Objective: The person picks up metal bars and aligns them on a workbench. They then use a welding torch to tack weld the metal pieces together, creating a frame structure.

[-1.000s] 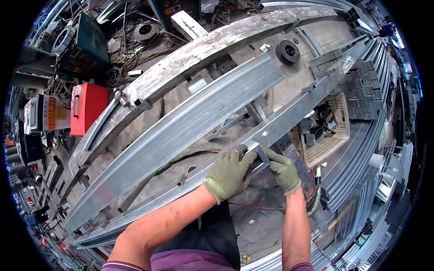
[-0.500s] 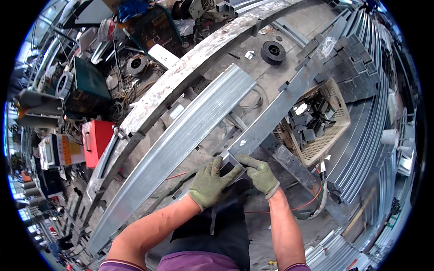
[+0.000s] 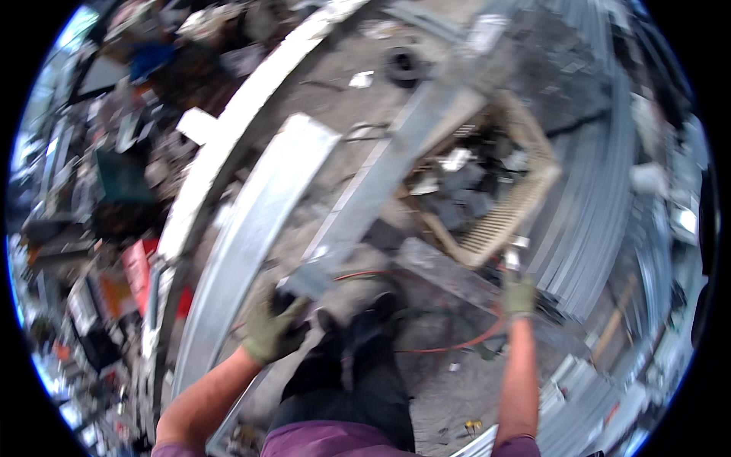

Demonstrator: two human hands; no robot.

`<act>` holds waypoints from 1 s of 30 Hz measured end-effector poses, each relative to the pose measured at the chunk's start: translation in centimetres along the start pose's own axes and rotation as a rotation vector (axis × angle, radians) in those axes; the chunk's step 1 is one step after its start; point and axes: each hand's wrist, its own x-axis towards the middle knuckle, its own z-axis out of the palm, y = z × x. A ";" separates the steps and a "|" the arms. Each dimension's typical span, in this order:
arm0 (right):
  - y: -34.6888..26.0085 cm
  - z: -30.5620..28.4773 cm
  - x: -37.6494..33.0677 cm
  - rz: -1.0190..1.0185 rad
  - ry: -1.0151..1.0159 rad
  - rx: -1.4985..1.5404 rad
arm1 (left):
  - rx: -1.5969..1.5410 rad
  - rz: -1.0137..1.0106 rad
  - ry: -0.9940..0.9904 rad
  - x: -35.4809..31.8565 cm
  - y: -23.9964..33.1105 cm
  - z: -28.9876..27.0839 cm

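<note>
A long grey metal tube [image 3: 358,198] slants across the middle, its near end close to my feet. Beside that end is my gloved left hand [image 3: 276,331], thumb and fingers apart; whether it touches the tube is blurred. My gloved right hand [image 3: 520,298] is stretched forward on the right, just below the near corner of a cream plastic basket [image 3: 499,240]. At its fingertips is a small silvery object [image 3: 517,251], too smeared to name. The fingers of this hand are blurred, so a grip cannot be made out. Grey metal offcuts [image 3: 464,190] fill the basket.
A wide galvanised channel [image 3: 251,221] lies left of the tube, beyond it a long pale beam [image 3: 228,122]. Stacked metal profiles [image 3: 586,221] line the right. An orange hose [image 3: 457,346] curves over the floor. Upper left is cluttered with machines and a red box [image 3: 141,274].
Both hands have parted from the tube's near end. My right hand has moved right to the basket's corner, my left a little left. The whole view has shifted and blurred.
</note>
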 end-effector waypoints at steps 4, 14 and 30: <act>16.7 4.4 12.5 0.060 -0.047 0.098 | 0.050 -0.029 -0.035 1.0 0.1 -0.6; 18.1 6.8 16.3 0.136 -0.239 -0.040 | 0.055 -0.034 -0.003 1.2 1.2 -0.9; 7.7 -12.4 -15.4 0.154 0.292 0.830 | 0.001 -0.074 -0.051 -0.2 0.5 -1.4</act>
